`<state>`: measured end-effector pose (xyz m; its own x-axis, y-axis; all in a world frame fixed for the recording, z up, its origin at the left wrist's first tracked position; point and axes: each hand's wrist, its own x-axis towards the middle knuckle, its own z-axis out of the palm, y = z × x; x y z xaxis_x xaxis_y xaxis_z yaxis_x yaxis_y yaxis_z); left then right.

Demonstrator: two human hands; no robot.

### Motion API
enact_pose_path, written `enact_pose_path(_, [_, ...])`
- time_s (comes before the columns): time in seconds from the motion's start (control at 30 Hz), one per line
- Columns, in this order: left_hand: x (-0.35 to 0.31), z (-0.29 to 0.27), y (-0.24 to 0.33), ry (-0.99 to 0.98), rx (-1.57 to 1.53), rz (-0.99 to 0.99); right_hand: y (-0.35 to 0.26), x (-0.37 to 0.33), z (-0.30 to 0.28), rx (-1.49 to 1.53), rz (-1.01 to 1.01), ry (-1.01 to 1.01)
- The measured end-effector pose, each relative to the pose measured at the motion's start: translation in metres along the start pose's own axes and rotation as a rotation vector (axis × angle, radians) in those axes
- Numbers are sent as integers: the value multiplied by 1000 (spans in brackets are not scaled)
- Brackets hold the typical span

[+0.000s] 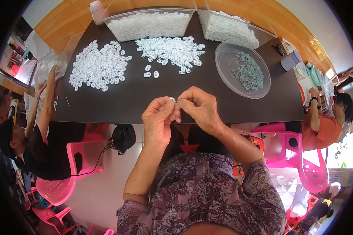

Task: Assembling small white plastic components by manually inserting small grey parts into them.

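My left hand and my right hand meet over the near edge of a dark table. Together their fingertips pinch a small white plastic piece. Farther back on the table lie two loose heaps of white oval plastic pieces, one at the left and one in the middle. A round clear dish at the right holds small grey-green parts.
Two clear bins of white pieces stand at the table's far edge. A person in black sits at the left, a person in orange at the right. Pink plastic chairs surround the table. A grey cup stands far right.
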<state>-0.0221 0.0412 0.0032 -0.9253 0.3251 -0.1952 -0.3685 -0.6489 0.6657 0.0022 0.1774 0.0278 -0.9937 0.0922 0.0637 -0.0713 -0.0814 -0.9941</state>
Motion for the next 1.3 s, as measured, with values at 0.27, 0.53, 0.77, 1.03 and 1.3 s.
enact_pose_path(0.27, [-9, -5, 4, 26, 120, 78, 3, -1, 8, -12, 15, -43])
enact_pose_path(0.53, [-15, -5, 3, 50, 223, 227, 11, -3, 13, 21, 30, -59])
enact_pose_path(0.77, [-21, -5, -4, 120, 313, 375, 12, -3, 19, -58, -12, -45])
enact_pose_path(1.03, [-20, -12, -12, 130, 325, 395, 25, -2, 21, -187, -54, -35])
enact_pose_path(1.3, [-17, -18, -6, 163, 298, 352, 26, 3, 23, -204, -84, -81])
